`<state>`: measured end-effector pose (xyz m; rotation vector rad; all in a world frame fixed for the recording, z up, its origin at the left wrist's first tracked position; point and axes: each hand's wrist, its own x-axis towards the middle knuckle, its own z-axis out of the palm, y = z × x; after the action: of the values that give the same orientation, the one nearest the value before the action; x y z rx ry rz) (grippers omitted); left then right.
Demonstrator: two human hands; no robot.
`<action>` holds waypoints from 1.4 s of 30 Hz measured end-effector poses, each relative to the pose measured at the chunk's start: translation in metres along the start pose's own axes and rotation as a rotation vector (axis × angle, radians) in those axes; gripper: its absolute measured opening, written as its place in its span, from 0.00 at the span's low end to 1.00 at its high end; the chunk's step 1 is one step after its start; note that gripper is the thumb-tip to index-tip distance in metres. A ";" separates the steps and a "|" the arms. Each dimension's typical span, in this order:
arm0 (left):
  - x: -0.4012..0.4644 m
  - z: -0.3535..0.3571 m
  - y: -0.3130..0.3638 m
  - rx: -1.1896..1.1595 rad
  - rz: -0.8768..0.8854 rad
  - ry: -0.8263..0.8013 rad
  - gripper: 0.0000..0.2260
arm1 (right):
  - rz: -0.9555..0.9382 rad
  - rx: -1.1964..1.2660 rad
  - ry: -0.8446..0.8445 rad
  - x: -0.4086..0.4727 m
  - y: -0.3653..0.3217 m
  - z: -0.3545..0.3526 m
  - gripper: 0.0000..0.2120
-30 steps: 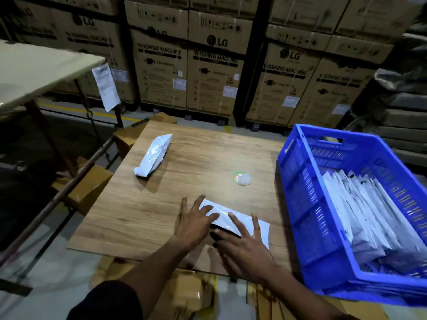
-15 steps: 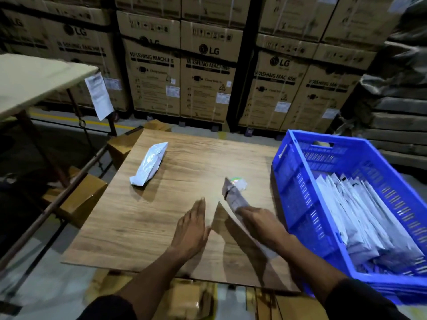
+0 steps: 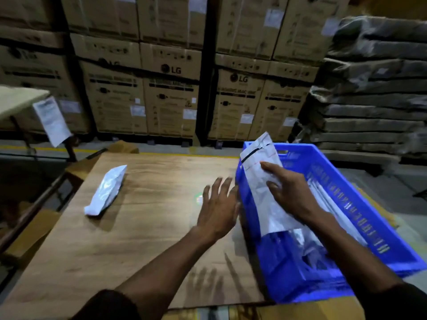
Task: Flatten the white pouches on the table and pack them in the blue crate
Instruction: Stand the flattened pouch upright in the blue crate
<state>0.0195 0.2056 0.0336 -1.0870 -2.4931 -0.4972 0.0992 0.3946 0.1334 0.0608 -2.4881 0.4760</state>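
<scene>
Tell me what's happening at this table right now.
A person is packing white pouches into a blue crate. The right hand holds a flattened pouch over the crate, above the pouches already inside. The left hand hovers open over the wooden table. One puffy pouch lies on the table's left side.

This place is a warehouse or storage hall. Along the back stand tall stacks of brown cardboard cartons (image 3: 171,95), several printed with the LG logo and carrying small white labels, set close together in rows. At the right is a pile of flat goods wrapped in dark plastic (image 3: 374,88). The concrete floor has a yellow line (image 3: 46,149) painted along the stacks. In front is a wooden bench (image 3: 143,227) that rests on cardboard boxes, with a blue plastic crate (image 3: 360,218) beside it holding white pouches. At the left, a printed paper sheet (image 3: 52,120) hangs from another table. The light is dim.
</scene>
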 end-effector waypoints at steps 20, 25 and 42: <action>0.110 0.121 0.229 0.006 0.111 -0.672 0.32 | 0.183 -0.427 -0.340 -0.057 0.203 -0.142 0.31; 0.109 0.126 0.229 0.058 0.083 -0.638 0.32 | 0.201 -0.492 -0.465 -0.066 0.215 -0.134 0.30; 0.152 0.166 0.276 0.025 0.217 -0.579 0.28 | 0.108 -0.625 -0.603 -0.063 0.224 -0.119 0.26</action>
<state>0.0984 0.5521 0.0074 -1.6564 -2.7855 -0.0890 0.1832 0.6412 0.1154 -0.2095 -3.1248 -0.3533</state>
